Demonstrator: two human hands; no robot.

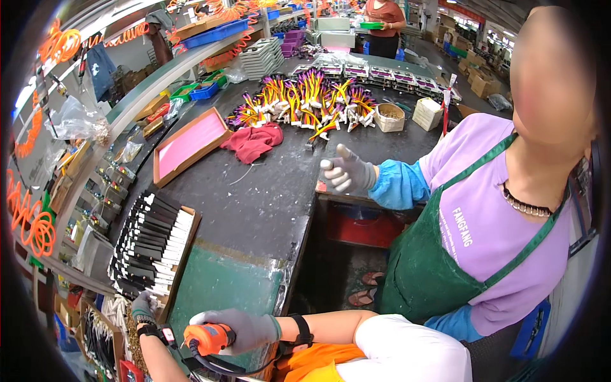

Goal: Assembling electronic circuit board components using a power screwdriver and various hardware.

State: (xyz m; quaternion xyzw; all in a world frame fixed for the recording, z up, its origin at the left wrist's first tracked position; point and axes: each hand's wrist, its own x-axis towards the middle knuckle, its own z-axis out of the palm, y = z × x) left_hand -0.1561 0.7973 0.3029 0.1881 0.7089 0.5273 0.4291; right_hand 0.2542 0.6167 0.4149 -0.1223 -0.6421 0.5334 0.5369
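My right hand [245, 330], in a grey glove, is wrapped round an orange powered hand tool [207, 339], which looks like an electric screwdriver. A dark cable runs from it past my wrist. My left hand [145, 307], also gloved, is at the near end of a carton [184, 254] of long black-and-white parts [149, 239]. Its fingers look curled in; what they hold, if anything, is too small to make out. The parts lie side by side in a row, white ends toward the right. A green mat [223, 280] covers the bench beyond my right hand.
A co-worker in a green apron [420, 254] stands at the right, a gloved hand [347, 170] raised over the bench edge. Farther off lie a pink-lined tray [191, 146], a red cloth [254, 141] and heaped yellow-purple wire harnesses [305, 102]. Orange coiled hoses [32, 219] hang left.
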